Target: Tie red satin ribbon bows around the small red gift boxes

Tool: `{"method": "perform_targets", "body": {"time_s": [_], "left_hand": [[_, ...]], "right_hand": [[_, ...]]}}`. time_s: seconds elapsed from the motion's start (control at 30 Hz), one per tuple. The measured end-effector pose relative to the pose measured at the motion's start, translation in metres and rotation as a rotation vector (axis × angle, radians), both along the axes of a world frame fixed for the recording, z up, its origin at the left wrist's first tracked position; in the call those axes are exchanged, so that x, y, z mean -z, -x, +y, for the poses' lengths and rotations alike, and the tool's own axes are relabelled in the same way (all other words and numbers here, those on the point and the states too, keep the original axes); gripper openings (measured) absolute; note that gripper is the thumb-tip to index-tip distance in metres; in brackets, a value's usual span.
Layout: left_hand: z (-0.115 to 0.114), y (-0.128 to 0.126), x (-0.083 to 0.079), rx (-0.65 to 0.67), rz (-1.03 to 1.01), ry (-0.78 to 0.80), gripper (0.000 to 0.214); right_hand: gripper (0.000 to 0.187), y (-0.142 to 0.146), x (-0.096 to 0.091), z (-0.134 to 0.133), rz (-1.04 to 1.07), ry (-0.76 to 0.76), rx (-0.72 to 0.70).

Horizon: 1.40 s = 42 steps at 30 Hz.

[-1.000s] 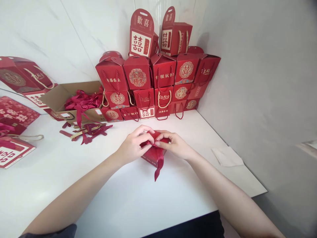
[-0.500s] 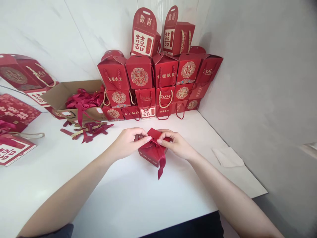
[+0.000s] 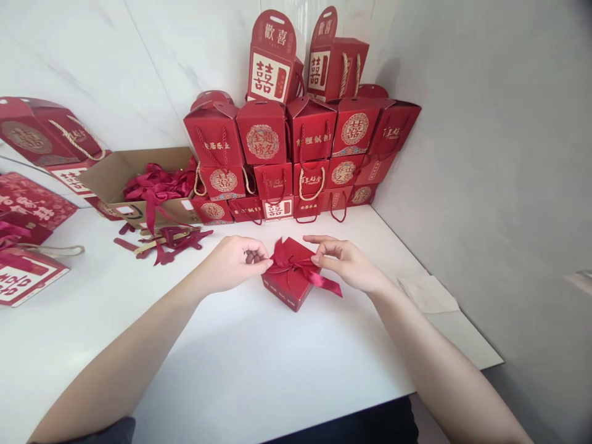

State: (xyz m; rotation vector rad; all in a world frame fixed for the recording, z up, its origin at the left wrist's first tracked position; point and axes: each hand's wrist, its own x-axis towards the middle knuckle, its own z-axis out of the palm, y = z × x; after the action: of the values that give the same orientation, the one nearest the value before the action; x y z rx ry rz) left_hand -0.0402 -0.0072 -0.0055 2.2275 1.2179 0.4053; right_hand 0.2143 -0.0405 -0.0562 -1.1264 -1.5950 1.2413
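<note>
A small red gift box (image 3: 289, 287) sits on the white table (image 3: 240, 370) between my hands. A dark red satin ribbon (image 3: 303, 269) is knotted on its lid, one tail trailing to the right. My left hand (image 3: 234, 262) pinches the ribbon's left end at the box's left corner, fingers curled shut. My right hand (image 3: 346, 262) pinches the ribbon's right part, its other fingers spread out.
A stack of red gift boxes (image 3: 296, 148) with rope handles fills the far corner. A cardboard box (image 3: 108, 182) of ribbons (image 3: 157, 185) stands at the back left, loose ribbon pieces (image 3: 164, 239) before it. More red boxes (image 3: 28, 209) lie left. White paper (image 3: 428, 293) lies right.
Both hands have drawn apart, pulling the ribbon ends sideways. The hanging tail now lies out to the right and the knot sits tight on the lid.
</note>
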Motion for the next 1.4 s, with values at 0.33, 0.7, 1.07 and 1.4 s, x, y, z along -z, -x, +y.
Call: {"method": "perform_targets", "body": {"time_s": [0.33, 0.7, 1.07, 1.4], "left_hand": [[-0.002, -0.009, 0.000, 0.225, -0.049, -0.242, 0.028], [0.007, 0.009, -0.003, 0.410, -0.060, -0.296, 0.043], [0.011, 0.008, 0.006, 0.396, 0.045, -0.495, 0.030], [0.013, 0.003, 0.009, 0.366, 0.095, -0.575, 0.021]], "right_hand": [[0.021, 0.003, -0.001, -0.002, -0.102, -0.122, 0.039], [0.016, 0.009, 0.006, -0.001, -0.114, -0.220, 0.010], [0.016, 0.006, 0.003, -0.001, -0.177, -0.368, 0.025], [0.026, 0.005, 0.003, -0.004, -0.316, -0.521, 0.001]]}}
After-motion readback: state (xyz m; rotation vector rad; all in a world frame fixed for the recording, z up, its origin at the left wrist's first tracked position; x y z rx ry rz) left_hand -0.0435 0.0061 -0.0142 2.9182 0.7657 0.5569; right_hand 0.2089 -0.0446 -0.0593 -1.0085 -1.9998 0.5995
